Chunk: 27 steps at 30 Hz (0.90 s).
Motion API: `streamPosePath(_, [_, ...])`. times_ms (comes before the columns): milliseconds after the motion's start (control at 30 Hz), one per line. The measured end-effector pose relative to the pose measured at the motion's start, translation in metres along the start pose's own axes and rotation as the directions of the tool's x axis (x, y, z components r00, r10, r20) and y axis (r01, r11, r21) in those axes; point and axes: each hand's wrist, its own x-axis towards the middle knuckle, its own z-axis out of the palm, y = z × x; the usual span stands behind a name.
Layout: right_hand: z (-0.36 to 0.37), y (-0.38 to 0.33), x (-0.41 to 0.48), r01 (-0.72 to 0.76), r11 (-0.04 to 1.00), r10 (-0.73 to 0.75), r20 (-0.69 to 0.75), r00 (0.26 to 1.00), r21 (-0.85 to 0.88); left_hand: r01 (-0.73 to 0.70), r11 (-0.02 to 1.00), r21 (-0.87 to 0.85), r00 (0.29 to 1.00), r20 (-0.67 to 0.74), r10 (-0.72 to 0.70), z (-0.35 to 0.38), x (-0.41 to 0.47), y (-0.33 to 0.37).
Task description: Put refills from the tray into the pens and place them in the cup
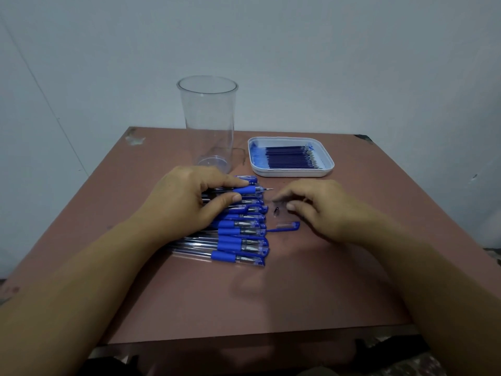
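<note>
A clear-barrelled pen with a blue rubber sleeve and bare metal tip [244, 190] lies near the top of a row of similar blue-and-clear pens [238, 234] on the reddish-brown counter [271, 299]. The left hand [187, 202] rests over the far end of that row, its grip narrow, with forefinger and thumb pinching the uncapped pen by its blue sleeve so that the tip points right. Just to the right, the right hand [317, 210] holds a clear pen cap with a blue clip [282, 215] between thumb and fingers, its grip closed on the cap, whose blue clip end touches the counter. Behind the right hand sits a shallow white rounded-square tray [328, 164] holding a neat layer of dark blue refills [290, 157], their tips to the right. Left of the tray, behind the left hand, stands a tall clear plastic cup [208, 123], upright, with nothing inside. A pale wall [352, 63] rises behind the counter.
</note>
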Motion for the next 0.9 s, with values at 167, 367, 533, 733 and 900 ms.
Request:
streamPosePath(167, [-0.013, 0.005, 0.0, 0.082, 0.991, -0.06, -0.195, 0.979, 0.104, -0.054, 0.998, 0.042, 0.998, 0.042, 0.052, -0.007, 0.014, 0.006])
streamPosePath(367, [0.009, 0.003, 0.006, 0.221, 0.96, -0.136, -0.404, 0.905, 0.173, -0.083, 0.996, 0.029, 0.996, 0.039, 0.081, -0.007, 0.026, 0.013])
streamPosePath(533, [0.016, 0.002, 0.008, 0.274, 0.955, -0.196, -0.457, 0.868, 0.111, -0.06, 0.998, -0.013, 0.998, 0.002, 0.06, 0.0, 0.013, 0.012])
streamPosePath(733, [0.014, 0.006, 0.001, 0.294, 0.955, -0.243, -0.463, 0.852, 0.04, -0.057, 0.998, -0.007, 0.998, -0.014, 0.057, -0.006, 0.007, 0.005])
streamPosePath(900, [0.013, 0.004, 0.0, 0.339, 0.94, -0.32, -0.459, 0.829, -0.042, -0.1, 0.995, 0.0, 0.995, -0.014, 0.1, -0.002, 0.007, 0.007])
